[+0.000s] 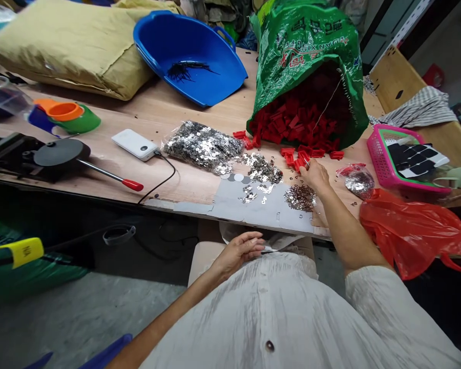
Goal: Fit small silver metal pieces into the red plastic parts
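My right hand [315,177] reaches to the front of the spilled red pieces, its fingers closed on a small red plastic piece [301,160]; something shiny shows at the fingertips. Just below that hand lies a heap of small copper-coloured metal parts [300,198]. Silvery flat metal parts [264,169] are piled to its left, a few of them scattered over the grey sheet [234,205] at the table edge. My left hand [246,247] rests in front of my shirt, below the table edge, with fingers stretched out and nothing in it.
A green sack [307,41] spills red pieces. Left of it are a blue basin [200,46], a clear bag of metal parts [203,146], a white power bank [135,144] and a red-handled lever tool [111,177]. A pink basket [384,154] and red bag [426,225] stand right.
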`<state>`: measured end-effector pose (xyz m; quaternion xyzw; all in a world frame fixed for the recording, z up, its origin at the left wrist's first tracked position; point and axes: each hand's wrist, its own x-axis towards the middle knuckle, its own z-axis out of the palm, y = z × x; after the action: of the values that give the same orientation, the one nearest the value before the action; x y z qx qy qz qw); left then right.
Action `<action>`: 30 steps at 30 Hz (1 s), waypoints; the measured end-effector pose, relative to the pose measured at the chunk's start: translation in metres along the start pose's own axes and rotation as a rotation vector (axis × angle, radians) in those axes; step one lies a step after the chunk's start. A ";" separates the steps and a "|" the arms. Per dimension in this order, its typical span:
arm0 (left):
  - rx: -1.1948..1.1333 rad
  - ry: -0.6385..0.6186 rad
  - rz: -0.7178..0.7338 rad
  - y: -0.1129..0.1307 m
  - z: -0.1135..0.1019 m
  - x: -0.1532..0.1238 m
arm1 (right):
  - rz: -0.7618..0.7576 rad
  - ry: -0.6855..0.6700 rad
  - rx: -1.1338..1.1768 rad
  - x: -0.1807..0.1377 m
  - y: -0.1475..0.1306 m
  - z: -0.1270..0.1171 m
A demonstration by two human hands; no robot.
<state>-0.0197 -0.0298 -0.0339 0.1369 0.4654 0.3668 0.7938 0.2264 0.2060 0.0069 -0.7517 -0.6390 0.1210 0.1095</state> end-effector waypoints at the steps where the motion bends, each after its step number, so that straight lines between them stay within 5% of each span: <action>1: 0.013 -0.058 0.006 0.004 0.004 -0.003 | -0.003 -0.010 0.045 -0.007 0.002 -0.006; 4: 0.010 -0.178 0.085 0.017 0.017 -0.007 | -0.117 -0.227 0.319 -0.042 0.001 -0.020; 8: -0.128 -0.147 0.254 0.030 0.034 -0.003 | -0.367 -0.847 0.782 -0.112 -0.013 -0.017; 11: -0.187 -0.149 0.307 0.032 0.042 0.002 | -0.479 -1.003 0.824 -0.142 -0.020 -0.006; 14: -0.203 -0.110 0.299 0.032 0.044 0.002 | -0.579 -0.820 0.636 -0.125 -0.014 0.000; 19: -0.156 -0.054 0.252 0.032 0.038 -0.006 | -0.422 -0.128 0.275 -0.039 0.015 0.005; 23: -0.158 -0.042 0.235 0.033 0.035 -0.011 | -0.466 -0.122 0.123 0.005 0.030 0.014; 30: -0.269 -0.104 0.241 0.040 0.031 -0.015 | -0.570 -0.229 0.065 0.016 0.030 0.011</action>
<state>-0.0160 -0.0096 0.0147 0.1033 0.3505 0.5107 0.7783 0.2535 0.2168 -0.0141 -0.5197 -0.8281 0.1896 0.0902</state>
